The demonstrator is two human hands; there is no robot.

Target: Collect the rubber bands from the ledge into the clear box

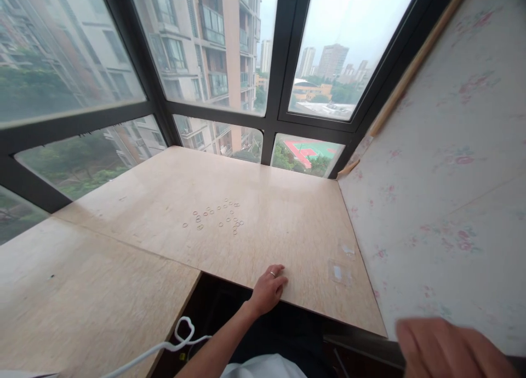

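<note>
My left hand point(269, 290) rests on the front edge of the marbled tabletop point(287, 208), its fingers loosely bent and a little apart, with nothing seen in them. A ring is on one of its fingers. Beyond it, several small thin rings point(221, 224) lie scattered on the tabletop. Close to the camera at the lower right, my right hand point(447, 348) is raised and slightly blurred. Its fingers are curled in like a fist, and whatever they may hold is hidden.
A small clear plastic packet point(337, 272) and a crumpled clear scrap point(348, 250) lie near the flowered wall point(444, 202). A white cable point(164, 345) loops over the left tabletop section point(94, 290). Dark-framed windows point(271, 93) stand behind.
</note>
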